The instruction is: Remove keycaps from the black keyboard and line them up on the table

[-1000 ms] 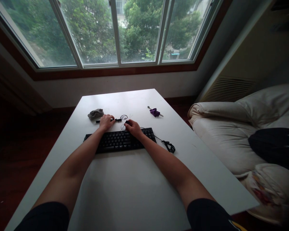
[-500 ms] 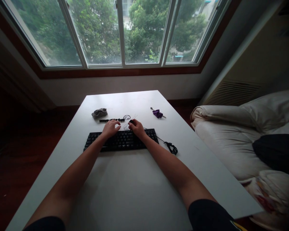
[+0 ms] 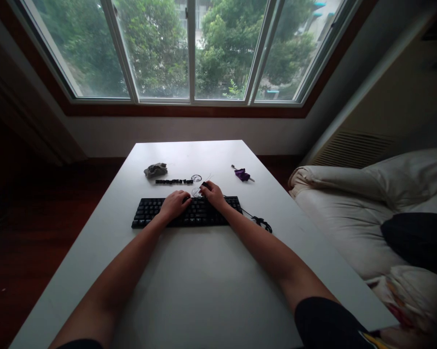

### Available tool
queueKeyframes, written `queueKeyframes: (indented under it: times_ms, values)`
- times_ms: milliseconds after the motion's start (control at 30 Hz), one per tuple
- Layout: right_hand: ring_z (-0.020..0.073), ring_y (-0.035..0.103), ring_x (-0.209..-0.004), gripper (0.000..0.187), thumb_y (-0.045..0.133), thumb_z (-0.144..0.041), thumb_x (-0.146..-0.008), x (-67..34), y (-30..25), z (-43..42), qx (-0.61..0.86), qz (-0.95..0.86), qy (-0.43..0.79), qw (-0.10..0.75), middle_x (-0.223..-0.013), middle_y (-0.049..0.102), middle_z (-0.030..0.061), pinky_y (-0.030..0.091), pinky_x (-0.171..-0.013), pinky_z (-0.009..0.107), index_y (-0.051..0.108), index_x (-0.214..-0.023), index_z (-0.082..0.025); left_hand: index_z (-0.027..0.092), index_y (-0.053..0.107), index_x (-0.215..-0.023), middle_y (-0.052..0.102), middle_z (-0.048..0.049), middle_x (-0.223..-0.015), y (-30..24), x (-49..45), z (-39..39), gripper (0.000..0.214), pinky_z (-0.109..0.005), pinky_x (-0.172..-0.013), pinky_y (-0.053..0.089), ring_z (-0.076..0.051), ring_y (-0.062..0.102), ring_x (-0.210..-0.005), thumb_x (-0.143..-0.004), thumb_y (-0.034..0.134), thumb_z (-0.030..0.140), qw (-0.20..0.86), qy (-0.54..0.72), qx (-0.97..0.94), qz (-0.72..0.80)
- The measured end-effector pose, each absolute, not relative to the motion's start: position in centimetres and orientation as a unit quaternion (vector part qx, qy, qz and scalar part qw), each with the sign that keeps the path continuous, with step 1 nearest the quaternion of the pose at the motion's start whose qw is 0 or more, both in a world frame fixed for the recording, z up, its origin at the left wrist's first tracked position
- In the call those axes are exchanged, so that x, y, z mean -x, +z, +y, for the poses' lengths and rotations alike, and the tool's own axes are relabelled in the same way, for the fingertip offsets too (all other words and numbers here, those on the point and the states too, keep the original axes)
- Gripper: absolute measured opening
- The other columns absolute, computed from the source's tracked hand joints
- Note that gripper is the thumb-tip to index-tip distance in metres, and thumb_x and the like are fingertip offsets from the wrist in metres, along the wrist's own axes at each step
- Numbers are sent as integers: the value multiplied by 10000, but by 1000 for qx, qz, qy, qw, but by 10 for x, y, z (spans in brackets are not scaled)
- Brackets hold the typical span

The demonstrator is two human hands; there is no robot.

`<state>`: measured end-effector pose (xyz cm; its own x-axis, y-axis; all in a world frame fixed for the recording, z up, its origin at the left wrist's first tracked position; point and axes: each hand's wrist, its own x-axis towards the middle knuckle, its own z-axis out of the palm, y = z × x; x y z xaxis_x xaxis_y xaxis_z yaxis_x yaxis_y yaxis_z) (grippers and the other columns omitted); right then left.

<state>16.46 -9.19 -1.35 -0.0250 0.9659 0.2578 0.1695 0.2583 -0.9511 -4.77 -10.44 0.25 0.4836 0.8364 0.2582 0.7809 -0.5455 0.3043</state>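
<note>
A black keyboard (image 3: 149, 208) lies across the white table in front of me. My left hand (image 3: 175, 204) rests over its upper middle, fingers bent and drawn together at the top row; a small dark bit shows at the fingertips, too small to name. Just right of it, my right hand (image 3: 214, 193) pinches a keycap puller (image 3: 205, 185) with a black body and thin wire loops, held above the keyboard's back edge. Behind the hands, several black keycaps (image 3: 173, 182) stand in a row on the table.
A thin wire ring (image 3: 196, 178) lies at the row's right end. A crumpled grey cloth (image 3: 155, 170) is at the back left, a brush with purple cloth (image 3: 242, 175) at the back right. The keyboard's bundled cable (image 3: 262, 223) lies to the right. A sofa (image 3: 335, 208) stands beyond the table.
My left hand has moved right and down onto the keyboard, its fingers closing together. My right hand keeps its pinch on the keycap puller. The whole view has shifted slightly.
</note>
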Motion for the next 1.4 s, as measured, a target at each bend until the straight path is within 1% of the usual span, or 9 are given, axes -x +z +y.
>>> queueKeyframes:
  times_ms: [133,300,500,633,733,900,1033,1267,1400]
  values:
    - [167,645,-660,269,570,-484,-858,-173,-9,-98,446,-615,374,532,-763,690,20,512,-642,281,550,-886,-218,230,682,-1046,672,-70,-1026,0,49,-102,297,-338,-863,456,-229,595,-988,-954,494,441,77,194,-855,474]
    - [166,626,-668,238,578,-445,-871,-179,-4,-102,475,-679,284,483,-750,682,7,477,-660,278,592,-949,-220,229,688,-1044,672,-70,-1008,1,49,-102,307,-334,-851,459,-229,598,-977,-951,499,453,75,195,-853,479]
    - [145,526,-608,192,573,-395,-878,-173,5,-103,495,-735,182,425,-682,622,-10,389,-616,265,610,-905,-209,228,685,-1068,664,-76,-1007,1,49,-105,379,-347,-854,455,-241,592,-966,-905,551,543,61,200,-860,465]
    - [143,534,-618,166,568,-369,-873,-175,9,-97,489,-746,216,398,-690,630,-16,389,-622,258,611,-913,-214,225,682,-1073,661,-80,-1007,1,48,-106,439,-355,-854,456,-251,589,-975,-884,553,600,62,200,-864,459]
    - [140,529,-613,161,589,-368,-851,-177,6,-94,493,-750,239,371,-670,625,-22,392,-624,259,620,-863,-211,227,678,-1087,659,-80,-1019,2,48,-107,429,-357,-859,455,-249,587,-974,-890,552,586,64,200,-863,460]
    - [142,526,-629,221,575,-416,-862,-172,-4,-101,484,-721,261,421,-688,621,-20,415,-625,257,631,-910,-208,230,669,-1104,654,-80,-1025,3,50,-112,382,-364,-882,450,-249,581,-987,-910,548,535,57,193,-864,461]
    - [146,531,-659,233,580,-424,-871,-169,-6,-116,475,-715,237,456,-714,617,-10,423,-658,267,637,-908,-202,233,659,-1123,649,-84,-1056,3,51,-120,369,-367,-891,447,-250,576,-1007,-920,537,516,58,191,-867,458]
    - [147,540,-660,243,566,-433,-884,-166,1,-135,464,-723,241,451,-732,630,0,435,-663,273,640,-910,-202,237,647,-1149,649,-78,-1074,5,50,-131,354,-365,-897,450,-245,577,-1012,-926,535,488,65,183,-873,448]
    - [158,588,-692,258,566,-448,-882,-163,5,-138,449,-712,273,467,-761,660,11,466,-686,281,628,-918,-200,236,649,-1149,649,-75,-1066,7,50,-132,330,-359,-896,459,-238,578,-1012,-924,548,456,68,185,-874,445]
